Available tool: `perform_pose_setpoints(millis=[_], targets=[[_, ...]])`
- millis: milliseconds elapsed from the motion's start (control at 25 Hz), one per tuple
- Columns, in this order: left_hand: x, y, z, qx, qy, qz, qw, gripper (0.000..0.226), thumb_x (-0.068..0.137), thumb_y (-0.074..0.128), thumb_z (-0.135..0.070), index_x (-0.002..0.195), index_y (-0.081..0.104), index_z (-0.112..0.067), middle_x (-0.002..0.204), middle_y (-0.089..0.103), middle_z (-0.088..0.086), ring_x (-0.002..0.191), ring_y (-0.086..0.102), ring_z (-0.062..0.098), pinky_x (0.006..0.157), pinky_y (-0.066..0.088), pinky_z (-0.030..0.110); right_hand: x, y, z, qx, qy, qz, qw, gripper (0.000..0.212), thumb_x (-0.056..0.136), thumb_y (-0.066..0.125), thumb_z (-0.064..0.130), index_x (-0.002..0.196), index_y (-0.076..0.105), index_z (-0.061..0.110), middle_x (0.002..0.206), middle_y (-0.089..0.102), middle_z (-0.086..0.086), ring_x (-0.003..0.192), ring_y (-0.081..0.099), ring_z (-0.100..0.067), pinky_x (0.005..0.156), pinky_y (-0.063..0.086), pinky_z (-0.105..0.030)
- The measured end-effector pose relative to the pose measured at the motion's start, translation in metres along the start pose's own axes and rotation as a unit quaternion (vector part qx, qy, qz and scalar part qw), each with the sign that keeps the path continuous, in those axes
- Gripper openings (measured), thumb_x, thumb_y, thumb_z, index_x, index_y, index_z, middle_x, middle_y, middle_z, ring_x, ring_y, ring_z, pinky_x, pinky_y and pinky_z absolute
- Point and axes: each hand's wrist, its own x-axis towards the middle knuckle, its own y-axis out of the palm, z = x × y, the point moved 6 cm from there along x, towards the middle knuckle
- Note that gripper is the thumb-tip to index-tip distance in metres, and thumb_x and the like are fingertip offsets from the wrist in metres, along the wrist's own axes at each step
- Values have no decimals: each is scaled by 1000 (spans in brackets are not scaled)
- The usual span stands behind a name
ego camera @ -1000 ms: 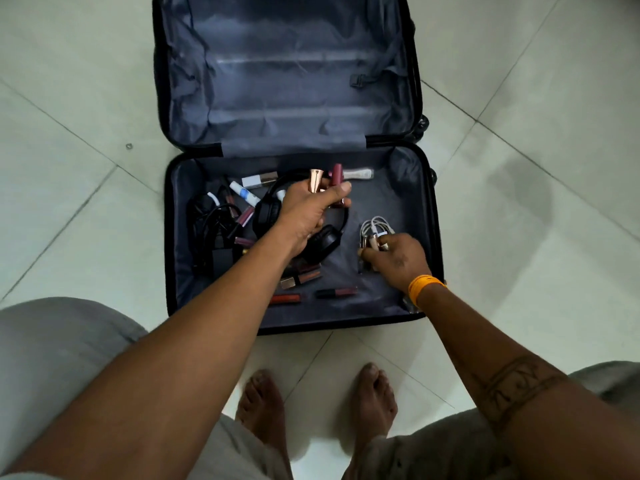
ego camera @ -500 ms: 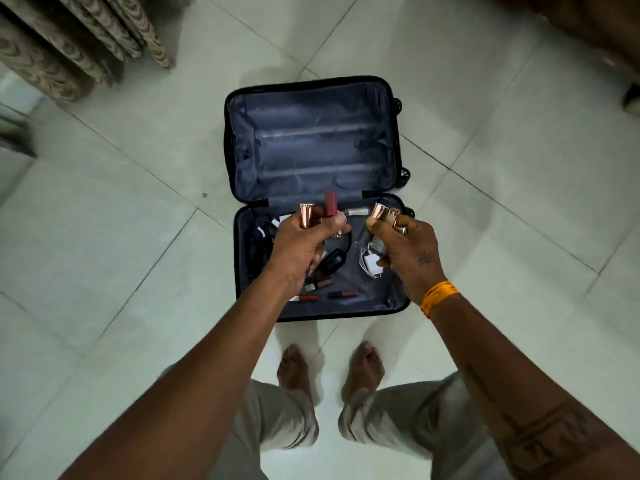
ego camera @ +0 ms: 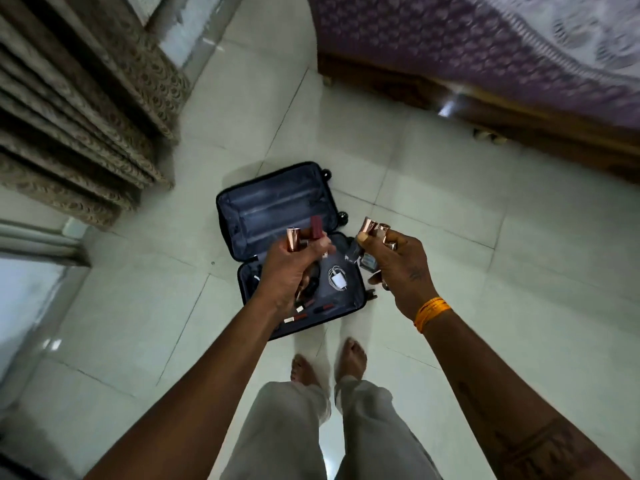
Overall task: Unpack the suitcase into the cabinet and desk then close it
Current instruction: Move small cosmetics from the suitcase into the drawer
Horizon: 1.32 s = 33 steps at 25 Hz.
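A black suitcase (ego camera: 273,209) lies open on the tiled floor below me. My left hand (ego camera: 289,268) grips several cosmetic tubes (ego camera: 294,239), one rose-gold, one dark red. My right hand (ego camera: 398,268) holds more rose-gold tubes (ego camera: 374,228) and a small dark bottle. Both hands hover high above the case. Inside its lower half remain a white charger with cable (ego camera: 337,278), black headphones (ego camera: 311,289) partly hidden by my left hand, and a few lipsticks (ego camera: 304,311).
Patterned brown curtains (ego camera: 79,126) hang at the left. A bed with a purple cover (ego camera: 485,46) on a wooden frame runs along the upper right. My bare feet (ego camera: 329,365) stand just in front of the suitcase.
I have stood up, so the suitcase looks smaller and farther. My right hand lifted out of the case holding rose-gold tubes. The view swung to show the bed and curtains.
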Motion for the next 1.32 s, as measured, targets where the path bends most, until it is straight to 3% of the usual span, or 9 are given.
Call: perform_pose_setpoints(millis=[120, 320, 440, 640, 720, 800, 960, 1240, 1320], targets=[[-44, 39, -52, 34, 37, 23, 998, 19, 90, 80, -23, 105, 73, -14, 105, 78, 20, 44, 45, 4, 41, 35, 18, -50, -42, 45, 9, -30, -42, 999, 16, 97, 73, 25, 83, 79, 19, 66, 68, 2, 55, 58, -8, 43, 46, -21], [-93, 101, -79, 23, 61, 105, 992, 17, 88, 81, -14, 102, 74, -14, 80, 74, -3, 55, 59, 1, 51, 43, 13, -131, -96, 68, 40, -53, -136, 989, 20, 96, 73, 24, 77, 78, 19, 60, 66, 7, 53, 55, -8, 45, 45, -23], [-115, 141, -71, 78, 47, 184, 979, 24, 86, 83, -23, 108, 76, -17, 79, 76, -1, 50, 45, 11, 46, 35, 22, -184, -121, 51, 76, -39, -239, 967, 18, 95, 74, 25, 82, 79, 13, 62, 66, 5, 53, 56, -8, 46, 46, -24], [-179, 212, -48, 149, 47, 362, 919, 26, 87, 83, -26, 112, 78, -20, 81, 75, 2, 47, 40, 12, 45, 33, 24, -284, -162, 19, 128, -31, -384, 914, 24, 95, 73, 27, 76, 77, 14, 64, 62, 3, 58, 54, -13, 49, 45, -25], [-205, 238, -40, 150, 44, 426, 891, 34, 83, 85, -31, 113, 77, -17, 78, 73, 0, 46, 38, 12, 44, 31, 24, -319, -174, 13, 133, -38, -417, 898, 30, 96, 71, 27, 68, 77, 22, 61, 63, 7, 58, 53, -11, 49, 45, -24], [-245, 274, -23, 168, 36, 489, 855, 40, 80, 86, -32, 114, 76, -13, 75, 72, -2, 46, 38, 12, 43, 30, 24, -368, -194, 0, 147, -30, -481, 864, 35, 97, 69, 28, 64, 77, 28, 61, 66, 9, 60, 55, -11, 51, 46, -24], [-337, 339, 17, 214, 30, 573, 791, 24, 88, 82, -23, 107, 74, -10, 70, 70, -2, 48, 36, 16, 44, 29, 24, -468, -233, -27, 173, -43, -576, 798, 38, 99, 67, 27, 64, 77, 35, 61, 67, 10, 57, 53, -7, 50, 45, -24], [-513, 434, 124, 232, -11, 680, 695, 42, 73, 91, -34, 104, 74, -12, 68, 67, -3, 45, 35, 12, 42, 27, 22, -634, -310, -121, 245, -30, -710, 659, 30, 95, 73, 29, 66, 77, 22, 64, 59, -2, 53, 49, -10, 45, 41, -20], [-557, 455, 157, 239, -12, 694, 679, 45, 72, 86, -37, 105, 74, -10, 70, 68, -2, 45, 35, 13, 43, 28, 23, -675, -333, -148, 256, -28, -729, 634, 25, 94, 74, 32, 74, 78, 17, 66, 61, -3, 52, 51, -8, 47, 43, -20]])
